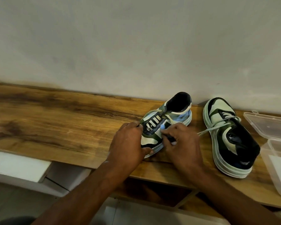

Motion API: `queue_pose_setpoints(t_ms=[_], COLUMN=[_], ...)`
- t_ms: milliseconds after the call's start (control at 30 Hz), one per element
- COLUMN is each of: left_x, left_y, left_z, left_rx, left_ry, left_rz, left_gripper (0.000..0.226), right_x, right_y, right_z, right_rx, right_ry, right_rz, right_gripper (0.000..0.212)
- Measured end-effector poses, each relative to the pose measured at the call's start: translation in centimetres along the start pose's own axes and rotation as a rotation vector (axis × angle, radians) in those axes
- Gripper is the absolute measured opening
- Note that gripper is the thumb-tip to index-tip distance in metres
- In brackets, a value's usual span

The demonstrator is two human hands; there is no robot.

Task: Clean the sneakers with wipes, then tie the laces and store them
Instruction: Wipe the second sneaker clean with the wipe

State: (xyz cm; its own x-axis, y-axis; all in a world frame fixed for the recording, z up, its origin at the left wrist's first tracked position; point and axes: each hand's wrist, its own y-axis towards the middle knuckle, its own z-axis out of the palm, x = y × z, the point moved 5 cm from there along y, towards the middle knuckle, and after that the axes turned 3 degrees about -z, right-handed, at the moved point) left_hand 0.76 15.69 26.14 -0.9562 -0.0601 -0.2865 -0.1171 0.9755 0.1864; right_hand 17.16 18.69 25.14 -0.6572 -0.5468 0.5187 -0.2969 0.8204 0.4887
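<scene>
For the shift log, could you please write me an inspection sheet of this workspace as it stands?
Surface: wooden table with dark grain patches, set against a wall.
Job's things: left sneaker upright, laces loose; right sneaker beside it, toe toward the wall, one lace end trailing on the wood. No wipe clearly seen.
Clutter: open clear plastic box at the right edge, lid folded back.
Hands: left hand grips the left sneaker's toe; right hand pinches at its side by the laces, what it holds is hidden.
Cables: nothing seen.
Surroundings: plain pale wall; white ledge below the table on the left.
</scene>
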Motion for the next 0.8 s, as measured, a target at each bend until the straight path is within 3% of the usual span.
queue_pose_setpoints(t_ms=[133, 367, 567, 800], left_x=[0.0, -0.3, -0.1, -0.1], left_y=[0.0, -0.1, -0.1, -0.1], left_z=[0.0, 0.2, 0.2, 0.4], left_rx=[-0.006, 0.002, -0.019, 0.005], left_ry=[0.004, -0.005, -0.001, -0.008], left_rz=[-0.002, -0.007, 0.013, 0.008], left_gripper=[0.076, 0.081, 0.067, 0.079], right_x=[0.8, -1.3, 2.5, -1.5], right_y=[-0.1, 3.0, 1.0, 3.9], right_z=[1.2, -1.0, 2.6, -1.2], right_rx=[0.126, -0.061, 0.270, 0.063], right_ry=[-0.046, -0.087, -0.169, -0.185], right_rz=[-0.110, 0.035, -0.184, 0.029], right_gripper=[0.027, 0.025, 0.031, 0.027])
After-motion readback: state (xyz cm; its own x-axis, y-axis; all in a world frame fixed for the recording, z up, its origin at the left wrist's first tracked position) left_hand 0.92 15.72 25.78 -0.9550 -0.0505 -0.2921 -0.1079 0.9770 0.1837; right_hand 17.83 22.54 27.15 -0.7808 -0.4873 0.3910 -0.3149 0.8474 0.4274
